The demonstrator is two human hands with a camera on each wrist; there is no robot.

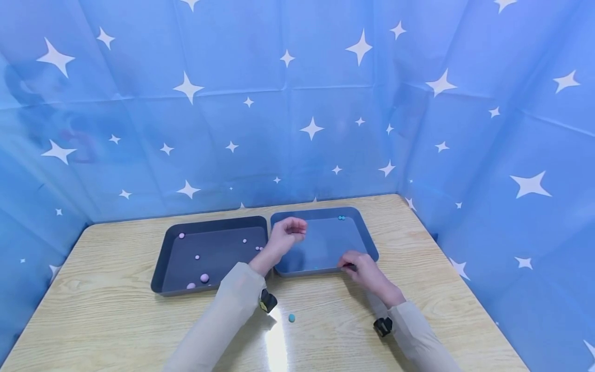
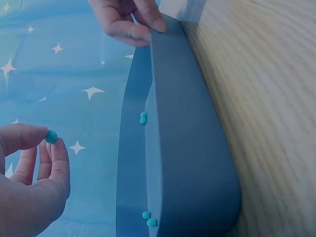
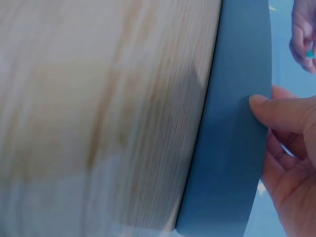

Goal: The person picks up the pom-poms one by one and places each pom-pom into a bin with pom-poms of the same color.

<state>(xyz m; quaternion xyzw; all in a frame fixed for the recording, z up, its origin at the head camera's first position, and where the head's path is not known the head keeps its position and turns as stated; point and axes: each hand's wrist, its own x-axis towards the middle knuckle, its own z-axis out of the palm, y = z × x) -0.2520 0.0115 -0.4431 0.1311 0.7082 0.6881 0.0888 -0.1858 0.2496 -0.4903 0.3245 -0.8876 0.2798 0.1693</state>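
Observation:
Between thumb and fingertips my left hand [image 1: 284,237] pinches a small teal ball [image 2: 51,137], held above the left part of the blue-grey tray [image 1: 325,243]. My right hand [image 1: 364,269] grips that tray's near rim at its right part, with the thumb [image 3: 264,109] on the outer wall and the fingers inside. A pair of teal balls [image 1: 341,217] lies near the tray's far wall. Two more teal balls [image 2: 149,219] show inside it in the left wrist view. Another teal ball [image 1: 291,318] rests on the table in front of the tray.
A dark tray [image 1: 162,258] stands left of the blue-grey one, close beside it, with several pinkish balls [image 1: 204,278] of different sizes. Both trays sit on a wood-grain table [image 1: 116,320]. A blue curtain [image 1: 260,129] with white stars hangs behind and at the sides.

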